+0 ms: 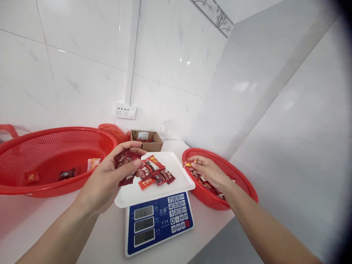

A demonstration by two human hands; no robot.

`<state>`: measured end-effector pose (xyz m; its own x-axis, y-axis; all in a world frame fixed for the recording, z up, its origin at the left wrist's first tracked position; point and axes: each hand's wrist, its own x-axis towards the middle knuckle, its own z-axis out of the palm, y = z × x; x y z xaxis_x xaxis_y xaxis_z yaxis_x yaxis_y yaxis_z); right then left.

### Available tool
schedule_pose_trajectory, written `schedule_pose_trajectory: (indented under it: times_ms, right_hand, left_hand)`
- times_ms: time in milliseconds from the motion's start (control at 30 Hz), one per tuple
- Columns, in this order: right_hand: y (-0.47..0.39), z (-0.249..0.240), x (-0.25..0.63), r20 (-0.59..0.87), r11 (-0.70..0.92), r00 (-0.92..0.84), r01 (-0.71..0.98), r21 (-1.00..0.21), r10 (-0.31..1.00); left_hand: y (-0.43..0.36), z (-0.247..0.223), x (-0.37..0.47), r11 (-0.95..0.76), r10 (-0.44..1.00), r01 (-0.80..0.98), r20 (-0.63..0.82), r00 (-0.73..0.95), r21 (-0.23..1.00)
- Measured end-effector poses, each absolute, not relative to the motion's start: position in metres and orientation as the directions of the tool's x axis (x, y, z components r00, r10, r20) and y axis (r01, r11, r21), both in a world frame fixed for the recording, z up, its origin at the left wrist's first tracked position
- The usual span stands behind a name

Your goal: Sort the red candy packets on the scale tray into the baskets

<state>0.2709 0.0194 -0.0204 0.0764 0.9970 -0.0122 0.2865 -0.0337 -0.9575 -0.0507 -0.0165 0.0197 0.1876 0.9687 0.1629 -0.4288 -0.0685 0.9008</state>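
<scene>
My left hand (110,176) is closed around several dark red snack packets (127,165), above the left side of a scale's white tray (176,179). On that tray lies a small pile of red and brown snack packets (156,170). My right hand (207,170) pinches a small yellow-and-red wrapped candy (189,163) over the near-left rim of the right red basket (242,170). Several wrapped snacks (205,182) lie inside that basket, partly hidden by my hand and forearm. The blue-panelled digital scale (159,223) stands below, between my forearms.
A larger red basket (55,135) at the left holds a few wrapped snacks. Behind the scale are a cardboard box (150,146) and a red plastic bag (115,132). A socket (126,111) is on the tiled wall. The table's front edge runs beneath the right basket.
</scene>
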Motion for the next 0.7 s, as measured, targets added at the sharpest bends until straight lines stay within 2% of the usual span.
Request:
schedule_pose_trajectory:
  times_ms: [367,567,700]
  right_hand:
    - [0.067,-0.047,0.217,-0.042,-0.032,-0.040,0.210,-0.977,0.998]
    - [0.044,-0.020,0.180,0.107,0.106,-0.053,-0.022,-0.994,0.993]
    - [0.010,0.001,0.150,0.197,0.184,-0.056,-0.186,-0.965,0.979]
  left_hand:
    - [-0.014,0.020,-0.059,-0.087,0.963,-0.446,0.191,0.192,0.891]
    - [-0.012,0.017,-0.056,-0.122,0.972,-0.361,0.185,0.146,0.925]
    - [-0.007,0.011,-0.052,-0.212,0.948,-0.260,0.263,0.181,0.942]
